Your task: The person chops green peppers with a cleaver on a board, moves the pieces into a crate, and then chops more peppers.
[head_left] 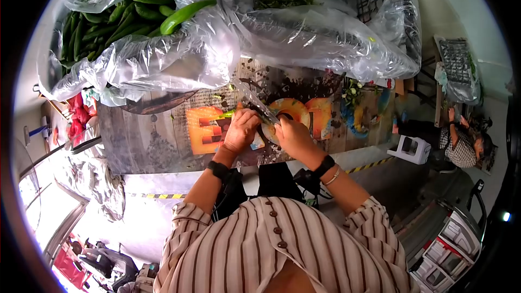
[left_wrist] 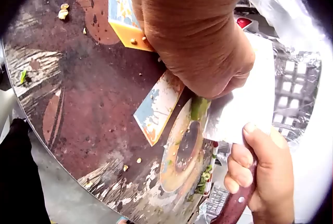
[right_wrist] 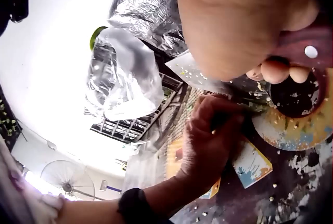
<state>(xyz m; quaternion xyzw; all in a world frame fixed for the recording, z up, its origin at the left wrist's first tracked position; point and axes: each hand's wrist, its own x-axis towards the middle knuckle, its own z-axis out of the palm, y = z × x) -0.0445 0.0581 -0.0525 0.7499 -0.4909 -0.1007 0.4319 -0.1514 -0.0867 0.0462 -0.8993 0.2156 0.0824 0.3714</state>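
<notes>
My right hand [head_left: 296, 138] grips a kitchen knife [head_left: 254, 100] by its dark red riveted handle [left_wrist: 237, 204], the broad blade pointing away over the table. Close beside the blade, my left hand [head_left: 242, 130] has its fingers curled round a green pepper [head_left: 227, 114], most of it hidden by the hand. A cut green end of it [left_wrist: 199, 108] shows beneath the fingers, right at the blade in the left wrist view. Under both hands lies a wood-patterned tabletop [head_left: 152, 141] with large orange letters, and small pale seeds [left_wrist: 63, 12] are scattered over it.
A plastic-lined crate of long green peppers [head_left: 103, 32] stands at the back left. Beside it, another lined crate [head_left: 325, 27] holds dark greens. Red netting [head_left: 78, 116] hangs left. At right are a white stool [head_left: 411, 149] and another person [head_left: 461, 144].
</notes>
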